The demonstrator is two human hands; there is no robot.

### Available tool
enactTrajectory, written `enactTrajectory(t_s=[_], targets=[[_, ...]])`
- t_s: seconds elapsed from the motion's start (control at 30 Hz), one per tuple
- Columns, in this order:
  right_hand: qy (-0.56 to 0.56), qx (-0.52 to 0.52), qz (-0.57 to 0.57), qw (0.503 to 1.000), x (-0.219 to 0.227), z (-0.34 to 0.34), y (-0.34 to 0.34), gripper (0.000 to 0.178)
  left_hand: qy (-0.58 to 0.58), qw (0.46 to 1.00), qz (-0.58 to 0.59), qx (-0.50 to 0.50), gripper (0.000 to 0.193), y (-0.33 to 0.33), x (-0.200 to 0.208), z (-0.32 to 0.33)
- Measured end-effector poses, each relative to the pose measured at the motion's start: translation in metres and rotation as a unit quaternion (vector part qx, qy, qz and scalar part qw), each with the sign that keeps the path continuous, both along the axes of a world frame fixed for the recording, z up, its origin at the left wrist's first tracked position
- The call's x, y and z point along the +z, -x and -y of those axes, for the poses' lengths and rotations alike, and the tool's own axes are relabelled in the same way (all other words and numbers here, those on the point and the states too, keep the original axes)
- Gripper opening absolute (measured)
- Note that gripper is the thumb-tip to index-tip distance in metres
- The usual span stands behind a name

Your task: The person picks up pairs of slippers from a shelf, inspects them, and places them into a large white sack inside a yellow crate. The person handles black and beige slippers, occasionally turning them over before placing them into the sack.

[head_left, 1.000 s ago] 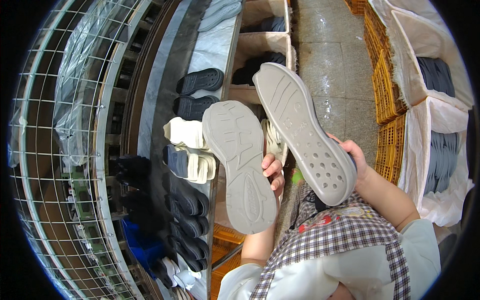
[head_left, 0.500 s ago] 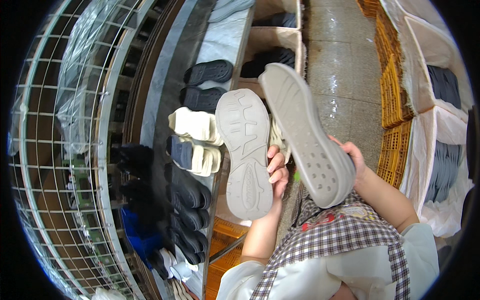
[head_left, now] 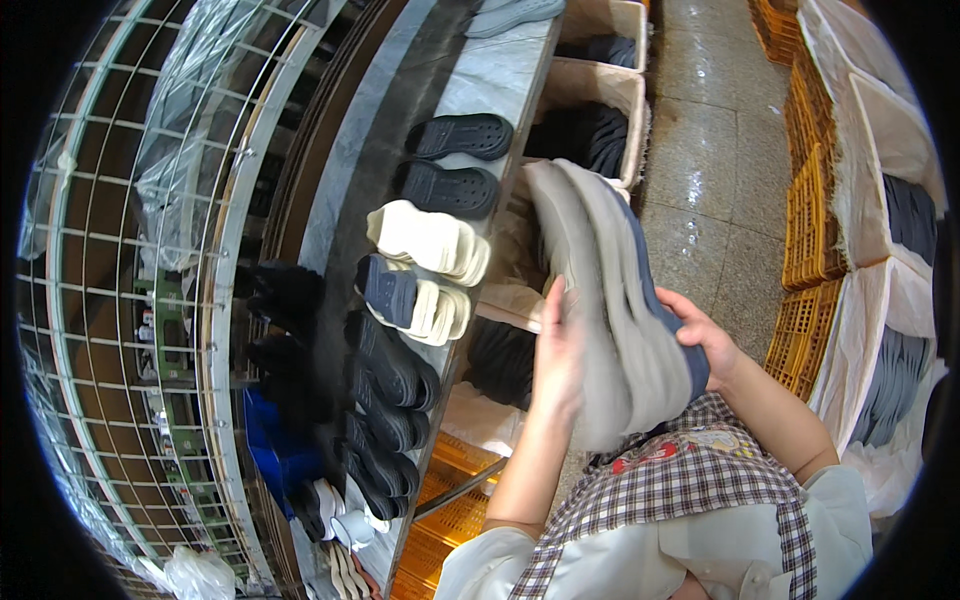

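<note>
Between my two hands stands a stack of shoe soles (head_left: 600, 330), pale grey ones and a navy one (head_left: 645, 250) on the right side. My left hand (head_left: 562, 350) presses against the stack's left face, its fingers partly smeared by motion. On the other side, my right hand (head_left: 700, 335) grips the navy sole's edge with the fingers bent round it. Nearest to my left hand is the bench, bearing cream soles (head_left: 430, 240), a small navy sole (head_left: 390, 295) lying on more cream ones, and dark soles (head_left: 460, 137) farther off.
A long metal-topped bench (head_left: 500, 75) runs along my left, with several black soles (head_left: 390, 370) on it. Beyond it rises a wire mesh guard (head_left: 130, 330). Lined bins (head_left: 640, 110) stand past the bench. Orange crates (head_left: 810, 220) and white-lined bins (head_left: 880, 300) flank the right side.
The grey soles, held apart before, are now together in one stack with a navy sole showing at its right. My left hand has turned upright against the stack. The view has shifted left.
</note>
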State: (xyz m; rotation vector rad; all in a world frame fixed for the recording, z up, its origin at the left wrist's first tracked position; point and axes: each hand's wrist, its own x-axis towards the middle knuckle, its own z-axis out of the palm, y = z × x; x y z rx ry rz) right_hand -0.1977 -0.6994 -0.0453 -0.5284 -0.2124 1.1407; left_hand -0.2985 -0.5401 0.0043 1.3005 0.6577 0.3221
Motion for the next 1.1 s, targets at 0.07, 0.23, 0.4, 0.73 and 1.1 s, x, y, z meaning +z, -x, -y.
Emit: enactTrajectory(t_s=[0.07, 0.23, 0.4, 0.73, 1.1], targets=[[0.006, 0.049, -0.036, 0.998, -0.001, -0.006, -0.001, 0.077, 0.144, 0.987, 0.068, 0.007, 0.063, -0.001, -0.001, 0.001], [0.072, 0.152, 0.005, 0.986, -0.008, -0.018, -0.011, 0.087, -0.155, 0.986, -0.034, -0.060, 0.070, 0.011, 0.001, -0.011], [0.031, 0.169, 0.006, 0.985, -0.015, -0.027, -0.014, 0.095, -0.614, 0.762, -0.083, 0.189, 0.075, 0.046, 0.029, -0.090], [0.078, 0.127, 0.014, 0.989, -0.020, -0.032, -0.020, 0.084, -0.388, 0.894, 0.109, 0.196, 0.035, 0.083, 0.075, -0.137], [0.177, 0.064, -0.005, 0.982, -0.060, -0.017, -0.034, 0.078, -0.376, 0.818, 0.070, -0.430, 0.052, 0.017, 0.028, 0.009]])
